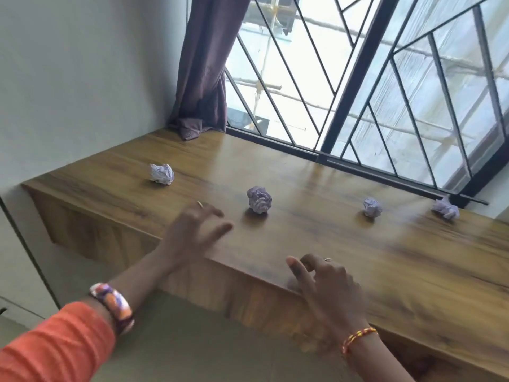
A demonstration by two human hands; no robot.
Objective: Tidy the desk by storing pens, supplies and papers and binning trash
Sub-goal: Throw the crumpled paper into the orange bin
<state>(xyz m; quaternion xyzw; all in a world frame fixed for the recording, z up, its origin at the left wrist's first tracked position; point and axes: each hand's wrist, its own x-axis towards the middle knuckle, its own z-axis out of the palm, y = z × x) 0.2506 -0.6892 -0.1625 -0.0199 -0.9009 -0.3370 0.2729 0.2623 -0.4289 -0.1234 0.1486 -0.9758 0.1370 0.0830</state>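
Crumpled paper ball (259, 200) lies just beyond empty, spread left hand (192, 230).

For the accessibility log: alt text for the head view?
Two empty hands, left hand and right hand, reach over a wooden desk holding four crumpled paper balls, spread left to right. Behind are a barred window and a curtain.

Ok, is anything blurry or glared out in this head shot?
Head view: both hands, left hand and right hand, smear with motion blur; the window is blown out white; its light glares on the desk; the paper balls cast soft shadows.
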